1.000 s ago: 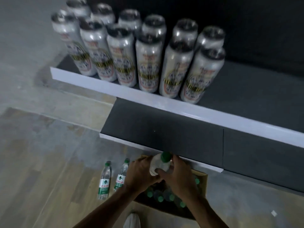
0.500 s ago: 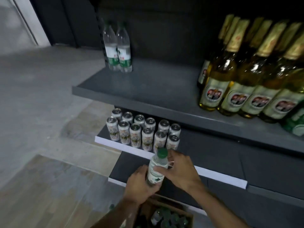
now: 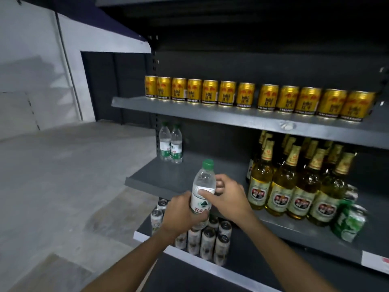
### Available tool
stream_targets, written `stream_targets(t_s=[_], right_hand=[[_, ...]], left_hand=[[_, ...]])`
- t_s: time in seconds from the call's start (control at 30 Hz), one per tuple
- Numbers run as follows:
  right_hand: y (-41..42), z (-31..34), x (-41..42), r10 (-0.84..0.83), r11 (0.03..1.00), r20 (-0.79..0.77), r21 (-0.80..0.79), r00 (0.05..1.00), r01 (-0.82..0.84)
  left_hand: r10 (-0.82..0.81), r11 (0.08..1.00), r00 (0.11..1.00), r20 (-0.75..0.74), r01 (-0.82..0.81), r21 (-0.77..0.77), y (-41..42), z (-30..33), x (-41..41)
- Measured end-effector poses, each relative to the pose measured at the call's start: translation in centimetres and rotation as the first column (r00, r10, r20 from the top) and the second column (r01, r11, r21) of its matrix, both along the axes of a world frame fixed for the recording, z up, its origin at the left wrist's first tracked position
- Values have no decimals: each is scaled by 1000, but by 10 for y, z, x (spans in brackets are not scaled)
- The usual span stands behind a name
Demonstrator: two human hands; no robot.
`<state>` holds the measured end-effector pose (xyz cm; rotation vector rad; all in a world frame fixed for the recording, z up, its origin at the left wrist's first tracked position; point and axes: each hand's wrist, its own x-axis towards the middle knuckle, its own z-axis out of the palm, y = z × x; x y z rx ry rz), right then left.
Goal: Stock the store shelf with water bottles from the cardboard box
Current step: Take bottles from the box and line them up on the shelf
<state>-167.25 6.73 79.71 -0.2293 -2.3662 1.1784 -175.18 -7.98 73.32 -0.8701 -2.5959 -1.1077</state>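
Note:
I hold a clear water bottle (image 3: 203, 186) with a green cap upright, just in front of the grey middle shelf (image 3: 172, 178). My left hand (image 3: 179, 213) grips its lower half around the label. My right hand (image 3: 228, 197) pinches its middle from the right, thumb on the label's top. Two matching water bottles (image 3: 171, 144) stand at the shelf's back left corner. The cardboard box is out of view.
Yellow beer bottles (image 3: 294, 182) fill the right of the middle shelf, with green cans (image 3: 349, 222) beyond them. Gold cans (image 3: 252, 98) line the upper shelf. White cans (image 3: 206, 239) stand on the lower shelf under my hands. Grey floor lies to the left.
Both hands have lifted the bottle from the box up to the middle shelf's height. My view has risen from the floor and box to the shelves.

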Motion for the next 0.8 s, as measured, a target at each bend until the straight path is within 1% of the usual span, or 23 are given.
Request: stream_targets(t_s=[0.1,0.23,0.37,0.5,0.7,0.8], right_hand=[[-7,14,-18,-15,1000,-35,-14,999,15],[-12,20,-56,-55,998,-54,-4,997,55],[-14,14,-101,-101,995,-38,7,994,102],[-12,5,-140,-164,986,-4,31,986,164],[0,-10,-184,-219,975,30,55,975,217],[6,-18,-201,-234,972,43,43,971,232]], left_hand=[[15,1000,999,-45,-15,8,2,19,-21],[-3,998,1000,-29,5,56,3,23,-59],[-56,997,998,-1,56,62,3,17,-109],[-117,993,993,1,117,32,7,7,-156],[-154,988,987,43,152,37,24,-8,-203],[-154,988,987,46,153,15,31,-16,-223]])
